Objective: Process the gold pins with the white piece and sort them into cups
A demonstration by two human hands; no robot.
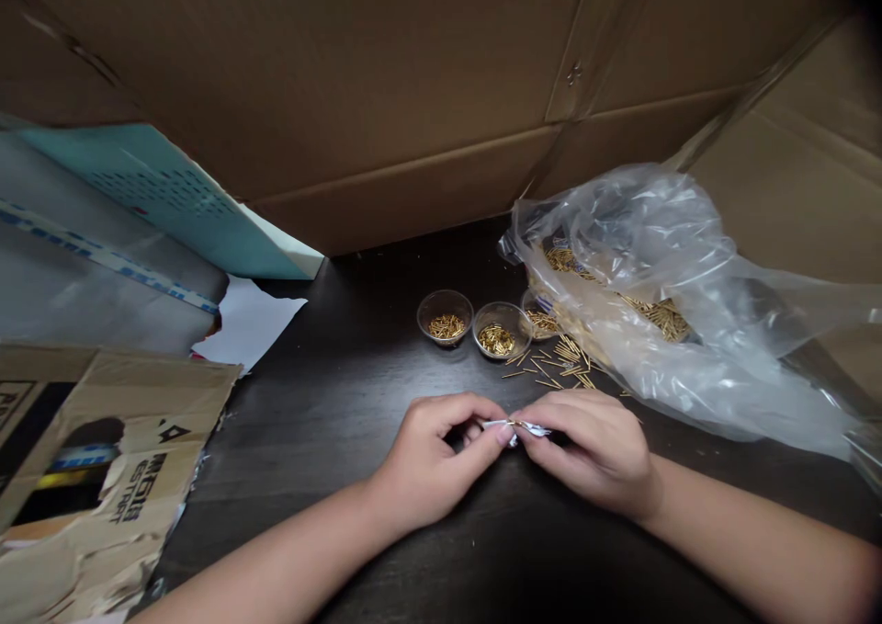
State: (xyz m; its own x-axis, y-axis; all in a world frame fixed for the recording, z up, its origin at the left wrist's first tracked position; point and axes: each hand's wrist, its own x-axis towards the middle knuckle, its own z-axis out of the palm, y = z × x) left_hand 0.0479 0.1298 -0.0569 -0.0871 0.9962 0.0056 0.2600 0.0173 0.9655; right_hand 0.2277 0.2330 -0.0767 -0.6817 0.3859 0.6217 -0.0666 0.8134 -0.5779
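Note:
My left hand (441,459) and my right hand (593,445) meet over the dark table, both closed in a pinch. Between their fingertips is a small crumpled white piece (537,429), either tissue or cloth; I cannot tell which. A tiny gold-coloured bit (514,422) shows where the fingers come together, too small to make out fully. Just beyond the hands lie loose thin brass pins (551,367). Clear plastic cups hold short brass pieces: a left cup (445,319), a middle cup (502,331) and a right cup (541,316) partly covered by plastic.
A large clear plastic bag (648,330) with many brass pins in it slumps at the right. Cardboard (413,82) walls the back. On the left stand a torn cardboard box (158,477), a teal panel (165,201) and a white paper sheet (254,321).

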